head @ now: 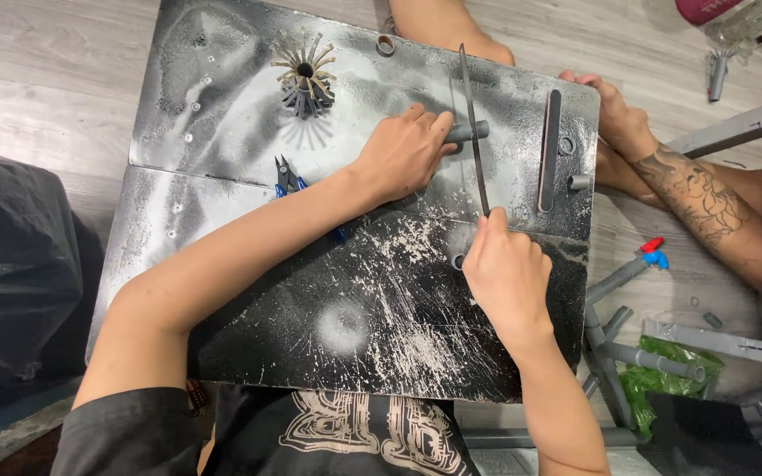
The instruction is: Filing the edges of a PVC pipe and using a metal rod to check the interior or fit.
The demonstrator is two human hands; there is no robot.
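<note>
A green plastic bag (663, 370) lies on the floor at lower right, with grey plastic pipe pieces (615, 348) lying across and beside it; what is inside the bag cannot be told. The work goes on over a black-painted board (222, 115), scuffed white and dusted with grey spray marks, which rests on a pale wood-grain floor (37, 79). The left hand (403, 154) has its fingers wrapped tight around a short grey tube (469, 132), pinning it to the board near the middle of its far half. The right hand (506, 269) grips one end of a long thin dark file (474, 123), fingers closed on it, the blade lying across the tube. Blue-handled pliers (288, 176) lie beside the left wrist. A spiky black finned piece (304, 79) stands further up the board. A dark flat strip (550, 150) lies to the right. Black plastic sheeting (11, 256) sits at the left, and a red and blue fitting (654, 251) lies on the floor at the right.
</note>
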